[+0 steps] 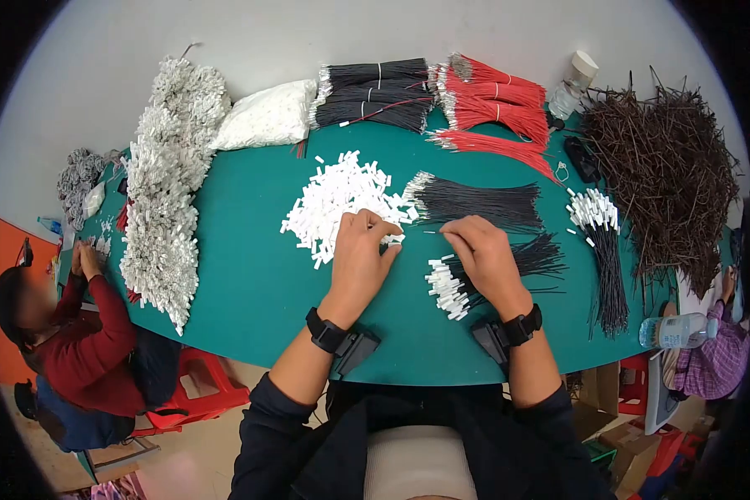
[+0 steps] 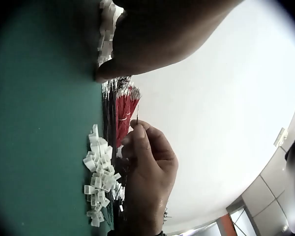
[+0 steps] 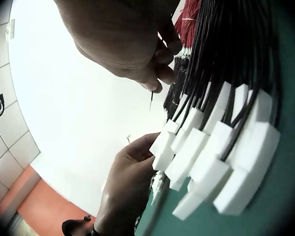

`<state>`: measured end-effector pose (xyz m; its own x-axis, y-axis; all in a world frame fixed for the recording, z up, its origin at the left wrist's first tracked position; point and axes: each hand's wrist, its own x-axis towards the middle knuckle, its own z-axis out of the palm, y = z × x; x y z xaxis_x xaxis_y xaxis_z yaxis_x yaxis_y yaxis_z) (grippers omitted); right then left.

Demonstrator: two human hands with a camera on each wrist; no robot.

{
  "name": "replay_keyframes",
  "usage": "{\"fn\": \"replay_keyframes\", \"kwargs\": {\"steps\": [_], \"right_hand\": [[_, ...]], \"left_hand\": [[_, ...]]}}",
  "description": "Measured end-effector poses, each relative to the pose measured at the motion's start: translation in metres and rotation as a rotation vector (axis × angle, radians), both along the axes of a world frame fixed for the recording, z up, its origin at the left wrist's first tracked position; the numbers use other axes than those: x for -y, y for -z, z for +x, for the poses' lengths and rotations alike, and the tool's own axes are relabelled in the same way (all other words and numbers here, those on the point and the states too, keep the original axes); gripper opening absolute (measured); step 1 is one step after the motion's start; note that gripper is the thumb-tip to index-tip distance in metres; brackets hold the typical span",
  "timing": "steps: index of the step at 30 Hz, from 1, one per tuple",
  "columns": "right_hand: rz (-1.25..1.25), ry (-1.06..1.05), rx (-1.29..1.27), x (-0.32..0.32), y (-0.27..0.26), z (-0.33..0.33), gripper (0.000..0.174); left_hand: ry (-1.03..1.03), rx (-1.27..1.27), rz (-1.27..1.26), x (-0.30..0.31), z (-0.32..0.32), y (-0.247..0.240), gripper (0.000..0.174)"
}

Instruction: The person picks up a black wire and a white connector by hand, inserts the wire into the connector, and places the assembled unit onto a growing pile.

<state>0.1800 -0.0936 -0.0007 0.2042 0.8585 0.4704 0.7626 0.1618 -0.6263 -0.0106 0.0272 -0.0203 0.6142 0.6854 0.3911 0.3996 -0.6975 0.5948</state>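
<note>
My left hand is at the right edge of a heap of white plastic connector housings, with one white connector housing between its thumb and forefinger. My right hand pinches a black wire between thumb and fingertip; its thin metal end sticks out toward the left hand. The two hands are apart, facing each other. Under the right hand lies a bunch of black wires with white housings on their ends. Just beyond it is a bundle of bare-ended black wires.
Bundles of black wires and red wires line the back, beside a white bag. A large white mound stands left. Brown strands and a water bottle are at right. Another person sits at left.
</note>
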Motion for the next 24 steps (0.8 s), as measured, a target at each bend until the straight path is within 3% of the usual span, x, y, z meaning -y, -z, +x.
{"fn": "replay_keyframes", "kwargs": {"steps": [12,15,17,24], "right_hand": [[-0.001,-0.044,-0.057,0.001,-0.005,-0.004,0.008],[-0.016,-0.028,-0.115,0.003,-0.012,-0.007,0.007],[-0.015,-0.015,-0.13,0.004,-0.015,-0.008,0.007],[0.041,-0.012,-0.158,0.005,-0.017,-0.011,0.008]], "left_hand": [[0.044,-0.049,0.065,0.001,-0.001,-0.001,0.023],[0.08,0.097,0.064,0.003,0.0,-0.01,0.017],[0.093,0.246,-0.536,0.01,0.001,-0.018,0.011],[0.172,0.366,-0.869,0.006,-0.002,-0.006,0.017]]}}
